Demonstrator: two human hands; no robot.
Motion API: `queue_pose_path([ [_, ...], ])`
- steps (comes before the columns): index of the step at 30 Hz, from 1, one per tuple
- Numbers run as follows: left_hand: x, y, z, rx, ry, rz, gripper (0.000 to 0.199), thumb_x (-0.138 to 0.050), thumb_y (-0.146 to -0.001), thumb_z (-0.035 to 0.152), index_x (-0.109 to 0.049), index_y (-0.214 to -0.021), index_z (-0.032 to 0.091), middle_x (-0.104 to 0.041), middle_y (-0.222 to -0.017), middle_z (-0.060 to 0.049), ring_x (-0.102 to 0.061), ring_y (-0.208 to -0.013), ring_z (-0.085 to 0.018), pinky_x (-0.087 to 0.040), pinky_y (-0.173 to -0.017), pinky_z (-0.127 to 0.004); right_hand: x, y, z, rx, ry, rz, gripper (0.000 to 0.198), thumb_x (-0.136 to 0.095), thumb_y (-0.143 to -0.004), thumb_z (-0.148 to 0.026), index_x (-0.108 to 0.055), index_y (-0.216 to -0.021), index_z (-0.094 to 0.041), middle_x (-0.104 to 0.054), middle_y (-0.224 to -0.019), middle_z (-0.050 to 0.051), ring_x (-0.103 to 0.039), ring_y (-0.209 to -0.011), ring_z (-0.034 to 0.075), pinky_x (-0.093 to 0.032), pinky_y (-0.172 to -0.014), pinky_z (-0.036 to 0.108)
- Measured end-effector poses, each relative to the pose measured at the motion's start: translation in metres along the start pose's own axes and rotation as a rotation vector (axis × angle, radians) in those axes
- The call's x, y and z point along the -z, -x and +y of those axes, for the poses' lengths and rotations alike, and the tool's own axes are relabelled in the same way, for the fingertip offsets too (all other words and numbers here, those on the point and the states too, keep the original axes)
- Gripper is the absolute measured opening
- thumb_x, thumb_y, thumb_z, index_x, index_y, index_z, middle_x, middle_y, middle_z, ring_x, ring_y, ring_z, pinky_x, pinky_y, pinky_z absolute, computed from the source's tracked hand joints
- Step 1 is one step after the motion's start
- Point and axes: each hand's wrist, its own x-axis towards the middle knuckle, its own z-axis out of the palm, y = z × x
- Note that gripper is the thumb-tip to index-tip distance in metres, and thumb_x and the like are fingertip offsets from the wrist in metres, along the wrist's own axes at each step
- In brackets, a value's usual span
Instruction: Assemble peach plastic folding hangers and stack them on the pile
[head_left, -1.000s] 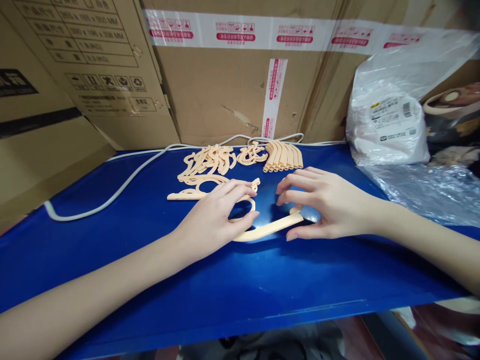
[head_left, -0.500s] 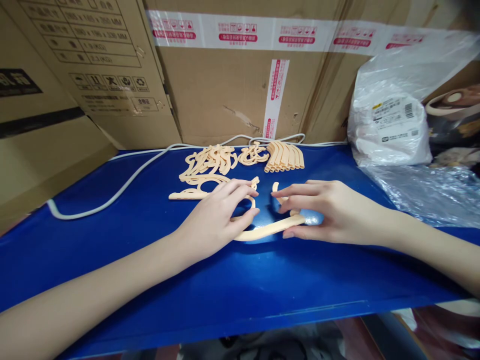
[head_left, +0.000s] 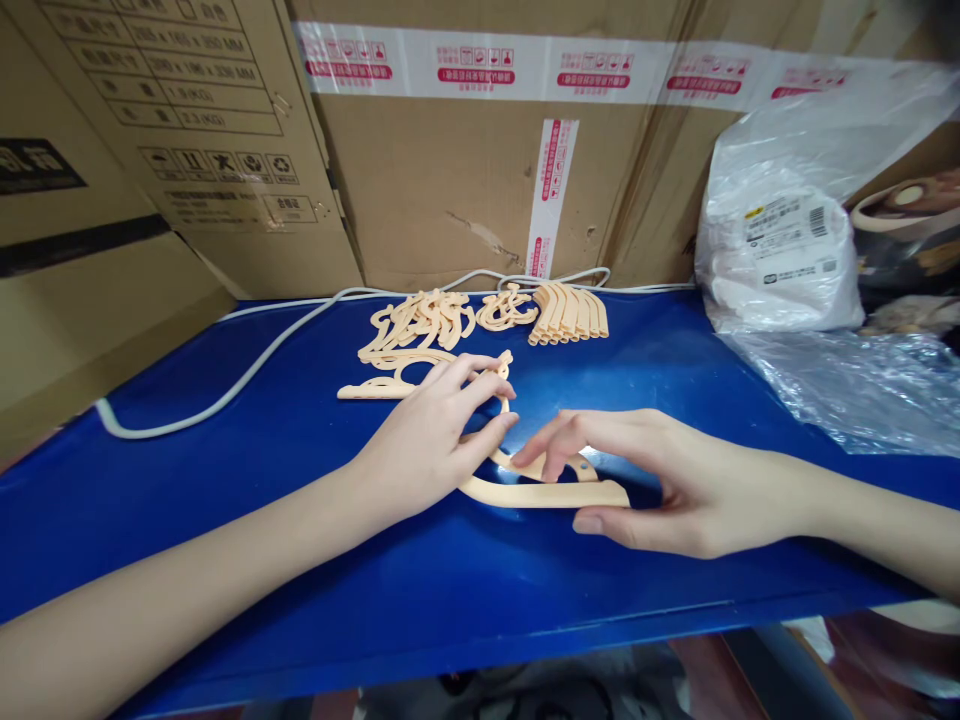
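A beige plastic folding clothes hanger [head_left: 540, 494] lies low over the blue table in front of me. My left hand [head_left: 457, 410] is closed around its middle, which hides that part; a small hook-like end [head_left: 505, 360] shows past the fingertips. My right hand [head_left: 637, 475] spans the hanger's right arm. Its bent fingers touch the inner strip, and the thumb lies along the near edge by the arm's tip. Behind my left hand lies another long beige hanger piece [head_left: 375, 393].
Farther back are a pile of curved beige pieces [head_left: 427, 318], a small heap of hooks [head_left: 508, 308] and a neat row of curved arms [head_left: 570, 312]. A white cable [head_left: 259, 375] runs along the left and back. Cardboard boxes [head_left: 465, 180] and a plastic bag [head_left: 780, 250] border the table [head_left: 420, 610].
My right hand has come toward me, and the hanger's right arm has swung nearer with it. The right thumb and fingers are farther apart. My left hand has barely moved.
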Motion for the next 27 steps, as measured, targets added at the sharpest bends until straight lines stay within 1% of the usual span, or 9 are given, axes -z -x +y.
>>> queue_pose_path([
  [4,-0.001,0.0,0.0,-0.002,-0.007,-0.018,0.025,-0.047,-0.097,0.035,-0.062,-0.109,0.019,-0.053,-0.13,-0.009,-0.05,-0.12,-0.024,-0.04,-0.104,-0.043,-0.002,0.0,0.004,0.022,-0.036,-0.031,0.025,-0.061,-0.084,-0.013,-0.054,-0.107,-0.02,-0.062,-0.123,0.007,-0.06,-0.111,0.018,-0.047,-0.096,0.031],
  [10,-0.002,-0.001,0.001,-0.005,0.003,-0.037,0.022,-0.049,-0.095,0.032,-0.062,-0.107,0.018,-0.052,-0.13,-0.009,-0.049,-0.12,-0.024,-0.04,-0.103,-0.042,-0.001,-0.003,0.013,-0.006,-0.048,-0.043,0.028,-0.06,-0.083,-0.009,-0.055,-0.108,-0.019,-0.06,-0.124,0.007,-0.058,-0.114,0.018,-0.045,-0.099,0.032],
  [14,-0.003,-0.001,0.0,-0.017,0.001,-0.04,0.02,-0.051,-0.095,0.031,-0.062,-0.105,0.018,-0.052,-0.13,-0.009,-0.048,-0.12,-0.025,-0.039,-0.103,-0.042,0.0,-0.004,0.013,-0.008,-0.092,-0.06,0.028,-0.059,-0.083,-0.006,-0.057,-0.108,-0.019,-0.062,-0.122,0.006,-0.058,-0.113,0.017,-0.045,-0.097,0.031],
  [18,-0.003,-0.001,0.0,-0.023,0.003,-0.036,0.019,-0.051,-0.095,0.033,-0.061,-0.104,0.019,-0.052,-0.129,-0.009,-0.048,-0.121,-0.025,-0.04,-0.103,-0.043,-0.001,-0.004,0.014,-0.013,-0.101,-0.066,0.034,-0.056,-0.08,0.0,-0.058,-0.108,-0.018,-0.063,-0.12,0.005,-0.06,-0.109,0.016,-0.046,-0.095,0.03],
  [20,-0.003,-0.001,0.001,-0.024,0.002,-0.038,0.018,-0.051,-0.094,0.032,-0.061,-0.103,0.02,-0.053,-0.129,-0.008,-0.048,-0.121,-0.026,-0.04,-0.103,-0.044,-0.001,-0.004,0.017,-0.014,-0.069,-0.058,0.035,-0.055,-0.079,0.0,-0.058,-0.109,-0.018,-0.064,-0.117,0.006,-0.061,-0.105,0.016,-0.048,-0.092,0.03],
  [22,-0.002,-0.001,0.002,-0.024,-0.003,-0.05,0.017,-0.052,-0.093,0.031,-0.061,-0.102,0.021,-0.053,-0.13,-0.009,-0.048,-0.122,-0.026,-0.04,-0.103,-0.046,-0.001,-0.005,0.021,0.016,0.018,-0.046,0.033,-0.054,-0.082,-0.002,-0.059,-0.11,-0.018,-0.065,-0.115,0.006,-0.061,-0.104,0.017,-0.048,-0.091,0.032],
  [27,-0.003,-0.001,0.001,-0.017,-0.021,-0.061,0.019,-0.052,-0.093,0.033,-0.06,-0.105,0.02,-0.053,-0.131,-0.01,-0.046,-0.123,-0.027,-0.039,-0.104,-0.048,-0.002,-0.006,0.03,0.166,0.304,0.009,0.029,-0.048,-0.091,-0.009,-0.061,-0.115,-0.019,-0.066,-0.116,0.008,-0.056,-0.11,0.021,-0.046,-0.097,0.04],
])
